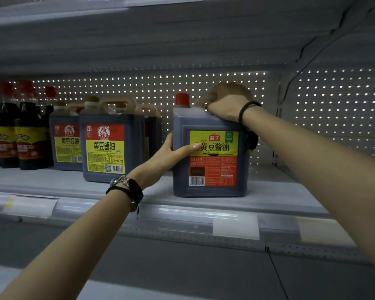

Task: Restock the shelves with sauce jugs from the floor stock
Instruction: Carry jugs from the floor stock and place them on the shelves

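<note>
Step in hand, as it seems: seat the sauce jug [212,165] on the shelf [275,191] and bring it in line. The jug stands upright near the front edge, a bit to 3 o'clock of the view's centre, label toward the person, base apparently flat on the board.

The left hand [169,154], the nearer one, clasps its front-left corner at 9 o'clock. The thumb lies across the label; the other fingers go round the side & are hidden. The right hand [227,100], on top at 12 o'clock, is closed as a fist over the handle. The handle itself is covered, so how deep the fingers hook cannot be told.

To do it well, the R hand probably carries the weight and the L hand only steers. Push straight back toward 12 o'clock w/o tilting; the red cap [182,98] has room under the upper shelf [160,40]. Lift the L thumb first, then loosen the R hand. A full jug is likely heavy, so go slowly.

Around: closest, at 6 o'clock, the price rail [182,215] w/ clear tag holders runs along the shelf front; a jug left too far forward could overhang it. At 9 o'clock of the jug, across the gap where the L hand sits, stand other jugs [105,148] w/ yellow-red labels, more than one row deep. Farther at 9 o'clock are dark bottles [20,137] w/ red caps. Farthest, at 12 o'clock, the perforated back panel [139,87] limits the push, and a cable [290,83] hangs at 2 o'clock.
</note>
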A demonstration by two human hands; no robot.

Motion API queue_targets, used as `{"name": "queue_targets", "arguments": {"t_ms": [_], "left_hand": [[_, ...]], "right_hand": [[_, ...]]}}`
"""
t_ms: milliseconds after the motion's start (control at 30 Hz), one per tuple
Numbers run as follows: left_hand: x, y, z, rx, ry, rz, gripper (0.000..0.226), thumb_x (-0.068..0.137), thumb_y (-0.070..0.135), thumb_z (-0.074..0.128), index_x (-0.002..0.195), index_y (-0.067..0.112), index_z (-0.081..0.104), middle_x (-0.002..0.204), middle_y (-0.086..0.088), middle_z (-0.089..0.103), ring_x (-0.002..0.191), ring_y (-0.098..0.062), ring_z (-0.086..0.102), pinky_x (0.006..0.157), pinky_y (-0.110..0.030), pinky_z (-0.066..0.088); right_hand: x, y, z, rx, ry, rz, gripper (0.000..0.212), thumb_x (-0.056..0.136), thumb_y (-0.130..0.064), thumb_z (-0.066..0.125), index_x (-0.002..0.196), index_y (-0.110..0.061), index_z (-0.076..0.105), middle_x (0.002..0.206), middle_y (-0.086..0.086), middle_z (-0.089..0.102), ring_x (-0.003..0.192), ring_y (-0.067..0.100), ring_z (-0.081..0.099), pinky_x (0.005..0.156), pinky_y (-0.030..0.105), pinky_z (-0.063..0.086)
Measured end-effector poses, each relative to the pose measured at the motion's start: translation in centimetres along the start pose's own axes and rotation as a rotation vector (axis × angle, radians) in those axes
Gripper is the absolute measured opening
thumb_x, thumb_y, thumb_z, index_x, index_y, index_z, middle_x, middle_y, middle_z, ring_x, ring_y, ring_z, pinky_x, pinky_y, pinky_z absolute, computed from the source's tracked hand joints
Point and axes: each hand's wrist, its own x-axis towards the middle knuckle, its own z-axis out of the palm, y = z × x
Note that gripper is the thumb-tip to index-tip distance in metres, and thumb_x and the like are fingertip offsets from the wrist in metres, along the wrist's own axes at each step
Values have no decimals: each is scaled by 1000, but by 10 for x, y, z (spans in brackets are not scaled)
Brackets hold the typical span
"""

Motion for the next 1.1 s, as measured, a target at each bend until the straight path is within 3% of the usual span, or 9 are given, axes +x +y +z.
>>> {"name": "queue_targets", "arguments": {"t_ms": [133,267,400,467,533,633,800,967,1100], "left_hand": [[-4,-2,-1,46,-26,-8,87,65,46,69,139,33,25,116,9,61,102,-10,63,88,-35,53],[-16,-10,-4,174,-165,-52,90,76,39,69,146,33,12,126,11,53,110,-4,56,89,-28,48],[-27,-18,-6,237,-239,-56,90,82,21,71,147,29,8,119,18,49,103,7,51,75,-8,49],[-26,-19,-7,253,-251,-70,94,79,17,74,147,30,10,120,17,50,102,7,52,75,-9,50],[-25,-19,-10,274,-258,-85,93,76,16,77,146,26,16,125,10,52,107,2,52,81,-13,49],[-27,-20,-11,296,-247,-88,82,76,16,77,141,24,28,121,10,55,106,1,53,80,-12,48],[-28,-26,-14,284,-221,-79,72,76,17,77,136,25,38,121,7,59,112,-6,55,97,-27,48],[-26,-32,-16,307,-85,-71,46,80,12,73,121,16,51,114,-2,64,107,-19,61,91,-31,53],[-21,-33,-16,339,-48,-98,47,81,12,72,123,12,49,112,-1,61,101,-16,60,85,-27,52]], "right_hand": [[-6,6,9,38,26,-30,21,89,-32,46,96,-16,56,108,10,61,91,27,51,73,29,37],[-26,15,10,56,-28,-25,45,95,-34,39,137,-17,36,139,12,37,128,31,35,97,37,35],[-60,26,8,294,-128,46,67,95,-53,31,148,-16,13,148,17,25,120,35,49,97,42,44],[-83,35,7,510,-280,88,84,89,-56,44,149,-21,-4,147,4,33,116,27,55,94,40,49],[-105,47,13,656,-491,122,82,84,-48,58,147,-28,10,136,-8,47,115,17,56,93,36,49],[-127,56,34,522,-677,148,42,83,-36,65,121,-30,48,123,-8,58,105,9,54,90,23,45],[-122,60,49,384,-580,171,58,76,-39,73,126,-16,54,121,-2,62,105,13,57,89,22,45],[-117,56,65,308,-522,206,60,75,-46,72,119,-8,57,112,9,67,104,25,63,92,41,51],[-110,53,76,298,-516,233,59,76,-46,71,119,-8,55,114,8,65,105,25,61,93,42,51]]}}
